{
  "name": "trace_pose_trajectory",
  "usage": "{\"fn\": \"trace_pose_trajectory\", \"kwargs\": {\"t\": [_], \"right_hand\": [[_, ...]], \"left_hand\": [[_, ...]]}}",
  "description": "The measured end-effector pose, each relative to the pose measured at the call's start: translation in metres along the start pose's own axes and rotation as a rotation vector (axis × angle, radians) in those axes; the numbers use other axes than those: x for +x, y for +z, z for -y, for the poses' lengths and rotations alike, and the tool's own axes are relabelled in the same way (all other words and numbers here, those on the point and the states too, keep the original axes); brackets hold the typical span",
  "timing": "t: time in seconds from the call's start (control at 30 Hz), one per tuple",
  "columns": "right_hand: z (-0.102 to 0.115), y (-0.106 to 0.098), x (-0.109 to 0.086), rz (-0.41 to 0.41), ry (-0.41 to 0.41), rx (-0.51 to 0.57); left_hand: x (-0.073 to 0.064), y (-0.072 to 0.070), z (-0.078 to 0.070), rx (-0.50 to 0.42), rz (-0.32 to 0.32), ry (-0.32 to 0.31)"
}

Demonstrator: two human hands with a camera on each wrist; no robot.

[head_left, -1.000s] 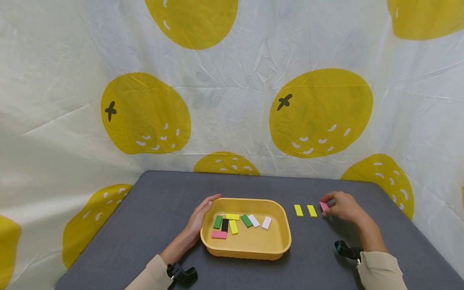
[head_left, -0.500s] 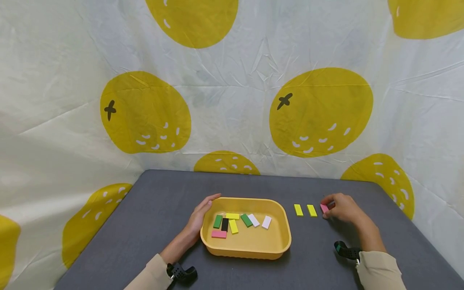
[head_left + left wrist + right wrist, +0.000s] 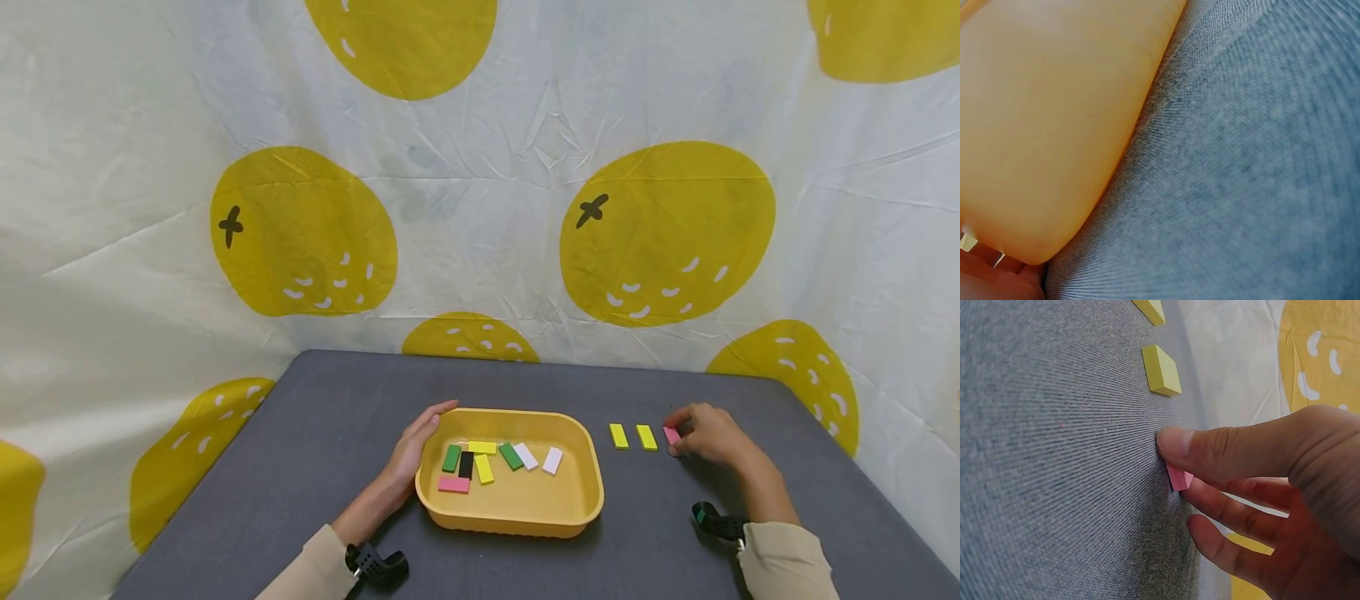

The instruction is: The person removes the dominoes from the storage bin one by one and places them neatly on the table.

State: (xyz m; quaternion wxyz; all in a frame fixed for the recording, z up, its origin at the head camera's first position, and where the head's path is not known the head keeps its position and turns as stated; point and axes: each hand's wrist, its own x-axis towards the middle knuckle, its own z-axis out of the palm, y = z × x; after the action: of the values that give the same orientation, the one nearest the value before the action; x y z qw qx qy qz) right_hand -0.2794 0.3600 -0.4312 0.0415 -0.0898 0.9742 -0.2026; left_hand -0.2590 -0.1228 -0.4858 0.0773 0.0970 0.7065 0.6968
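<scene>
My right hand (image 3: pixel 712 433) pinches a pink domino block (image 3: pixel 671 435) between thumb and fingers, low at the tabletop. In the right wrist view, the thumb covers much of that pink block (image 3: pixel 1179 477), and its near end sticks out. Two yellow domino blocks (image 3: pixel 618 436) (image 3: pixel 647 437) lie in a row just left of it. My left hand (image 3: pixel 408 454) rests along the left side of a yellow plastic tub (image 3: pixel 525 529), fingers reaching its far left corner. The tub's smooth wall (image 3: pixel 1054 125) fills much of the left wrist view, partly hiding the fingers.
Inside the tub lie several domino blocks: green (image 3: pixel 451 458), black (image 3: pixel 466 465), pink (image 3: pixel 453 485), yellow (image 3: pixel 483 469) and white (image 3: pixel 552 461). Dark grey cloth covers the table (image 3: pixel 300 500). A fruit-patterned curtain (image 3: pixel 480 233) hangs behind its far edge.
The right hand has shifted very slightly toward me with the pink block still pinched. The left hand, the tub and the yellow blocks look unmoved.
</scene>
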Motion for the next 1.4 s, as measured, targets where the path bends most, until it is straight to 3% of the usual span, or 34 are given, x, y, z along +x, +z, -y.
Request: {"fn": "trace_pose_trajectory", "kwargs": {"t": [0.6,0.97,1.13,1.4], "right_hand": [[0.000,0.000,-0.002,0.009,-0.022,-0.012],[0.003,-0.014,-0.009,-0.018,-0.009,-0.001],[0.019,-0.026,-0.014,-0.078,-0.035,0.011],[0.064,-0.040,-0.020,-0.184,-0.123,0.030]], "left_hand": [[0.000,0.001,0.001,-0.010,0.015,0.004],[0.000,0.001,0.002,-0.009,0.011,0.006],[0.001,0.001,0.001,-0.014,0.013,0.012],[0.001,0.000,-0.001,-0.015,0.012,0.012]]}}
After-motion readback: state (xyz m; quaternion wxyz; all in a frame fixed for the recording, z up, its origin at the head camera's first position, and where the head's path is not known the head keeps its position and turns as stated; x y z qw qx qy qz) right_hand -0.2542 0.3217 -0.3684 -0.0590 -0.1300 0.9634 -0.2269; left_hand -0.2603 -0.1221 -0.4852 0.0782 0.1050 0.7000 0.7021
